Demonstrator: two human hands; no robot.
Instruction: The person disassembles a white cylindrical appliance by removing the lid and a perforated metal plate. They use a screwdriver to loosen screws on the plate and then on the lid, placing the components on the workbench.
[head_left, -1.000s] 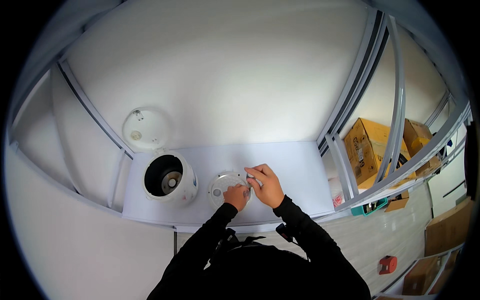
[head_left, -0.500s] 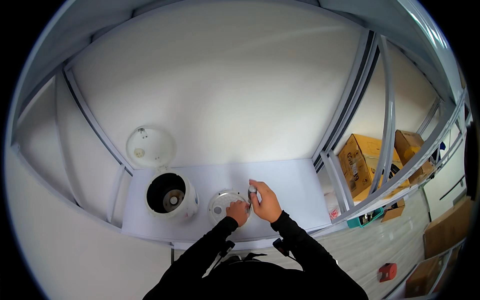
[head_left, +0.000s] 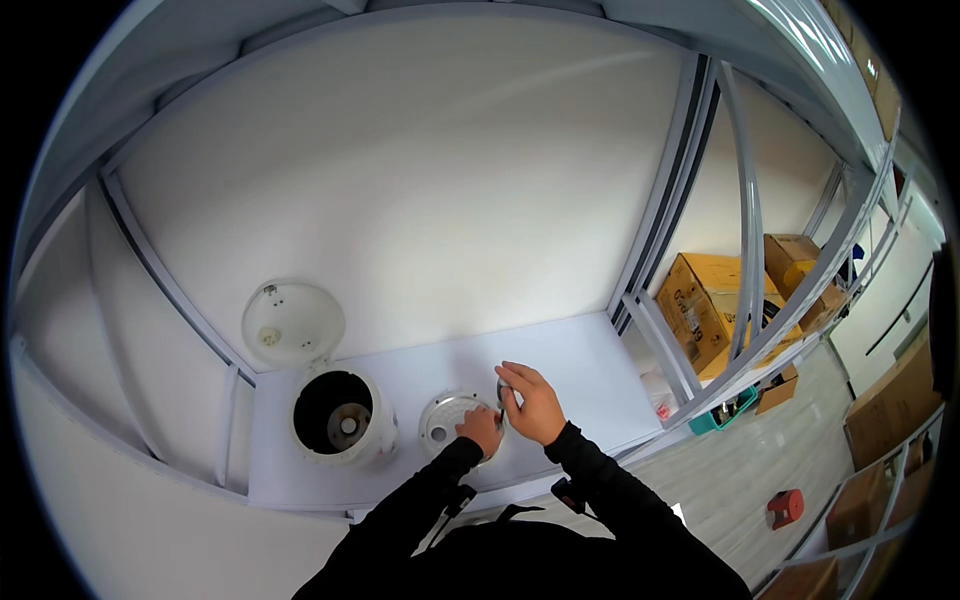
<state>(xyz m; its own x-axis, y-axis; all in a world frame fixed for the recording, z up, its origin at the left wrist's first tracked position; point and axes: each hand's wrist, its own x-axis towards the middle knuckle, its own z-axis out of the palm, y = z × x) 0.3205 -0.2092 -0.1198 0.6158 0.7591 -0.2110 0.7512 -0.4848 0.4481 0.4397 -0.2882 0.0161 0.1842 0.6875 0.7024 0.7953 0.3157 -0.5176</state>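
On the white work surface lies a round, pale metal plate point(head_left: 436, 414) with small holes around its rim and one larger round opening. My left hand point(head_left: 479, 430) is over its right part, fingers curled and closed at the edge. Just to the right, my right hand point(head_left: 537, 408) pinches a small, round, grey metal piece point(head_left: 501, 392) between thumb and fingers; much of it is hidden. Left of the plate stands a white rice cooker point(head_left: 378, 432), with its round lid point(head_left: 295, 322) swung up and no inner pot visible in its dark well.
A white panel point(head_left: 400, 200) rises behind the work surface point(head_left: 590, 385), framed by grey metal posts. Beyond the right post are yellow-brown cardboard boxes point(head_left: 692, 310) and a teal basket point(head_left: 722, 414). A red stool point(head_left: 785, 508) stands on the floor at right.
The view has tilted and shifted slightly, so the cooker and plate appear a little lower. Both hands stay close to the plate, and the right one still pinches the metal piece.
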